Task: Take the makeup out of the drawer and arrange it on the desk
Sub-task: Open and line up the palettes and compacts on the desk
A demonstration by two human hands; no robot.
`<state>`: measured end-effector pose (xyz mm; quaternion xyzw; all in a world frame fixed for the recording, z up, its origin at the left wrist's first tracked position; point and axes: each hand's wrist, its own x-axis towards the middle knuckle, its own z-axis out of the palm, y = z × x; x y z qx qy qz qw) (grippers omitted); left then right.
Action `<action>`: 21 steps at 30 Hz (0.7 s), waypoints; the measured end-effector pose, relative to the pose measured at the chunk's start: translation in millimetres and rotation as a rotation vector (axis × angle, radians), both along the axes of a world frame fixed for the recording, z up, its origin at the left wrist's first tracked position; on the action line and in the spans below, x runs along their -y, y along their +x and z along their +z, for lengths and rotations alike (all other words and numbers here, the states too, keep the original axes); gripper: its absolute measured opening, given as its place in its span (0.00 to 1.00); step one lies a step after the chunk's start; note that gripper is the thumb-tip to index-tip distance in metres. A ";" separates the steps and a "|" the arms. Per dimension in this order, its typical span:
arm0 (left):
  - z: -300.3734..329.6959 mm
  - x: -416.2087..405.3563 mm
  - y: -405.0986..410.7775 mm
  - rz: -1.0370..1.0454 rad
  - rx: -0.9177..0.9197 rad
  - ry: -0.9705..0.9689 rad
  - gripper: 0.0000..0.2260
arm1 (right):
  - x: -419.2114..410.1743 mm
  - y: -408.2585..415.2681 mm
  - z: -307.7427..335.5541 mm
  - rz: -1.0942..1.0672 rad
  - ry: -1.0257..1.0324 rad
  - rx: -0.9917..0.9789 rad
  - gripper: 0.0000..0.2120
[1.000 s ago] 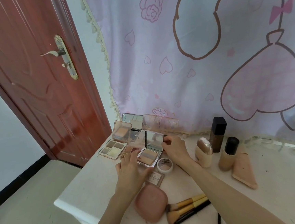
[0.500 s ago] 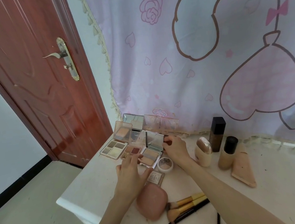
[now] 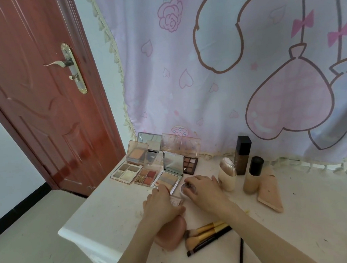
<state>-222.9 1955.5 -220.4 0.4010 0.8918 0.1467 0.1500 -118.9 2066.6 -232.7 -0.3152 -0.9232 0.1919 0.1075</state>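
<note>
At the far left of the white table (image 3: 104, 210), near the red door (image 3: 40, 101), three open palettes sit in a row: a pale eyeshadow palette (image 3: 126, 172) with its lid propped up, a red and gold quad (image 3: 145, 176) just beside it, and a mirrored blush palette (image 3: 168, 179) touching that; behind them more clear-lidded cases lean against the pink curtain (image 3: 226, 74), and a small dark brown palette (image 3: 190, 165) lies flat to the right of the mirror. The left hand (image 3: 161, 205) rests with fingers bent down on a small clear compact (image 3: 176, 201), its fingertips near the front edge of the blush palette; whether it pinches the compact or only presses on it I cannot tell. Below its wrist lies a closed pink case (image 3: 171, 234). The right hand (image 3: 203, 189) curls over a small round jar (image 3: 188, 189), fingers wrapped round its rim. Further right stand a pearly bottle (image 3: 226, 174), a tall dark bottle (image 3: 242, 154) and a beige bottle with a black cap (image 3: 253, 174), with a peach tube (image 3: 269, 192) lying beside them. Three brushes (image 3: 206, 234) lie near the front edge. The drawer is not in view, so I cannot say what remains inside; judging by how much is laid out, the unloading looks mostly done, and what seems left is neatening the small pieces in the middle and the brushes
</note>
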 end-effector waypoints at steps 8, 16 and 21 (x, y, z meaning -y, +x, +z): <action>4.0 2.2 6.1 0.010 -0.045 0.036 0.19 | 11.7 31.6 -3.6 0.046 0.000 -0.076 0.16; 10.1 11.0 13.1 -0.188 0.144 0.586 0.22 | 11.4 60.8 -2.8 0.124 -0.100 -0.090 0.14; 17.8 10.5 25.8 -0.343 0.183 0.723 0.25 | 19.7 60.7 11.5 -0.069 -0.279 -0.423 0.09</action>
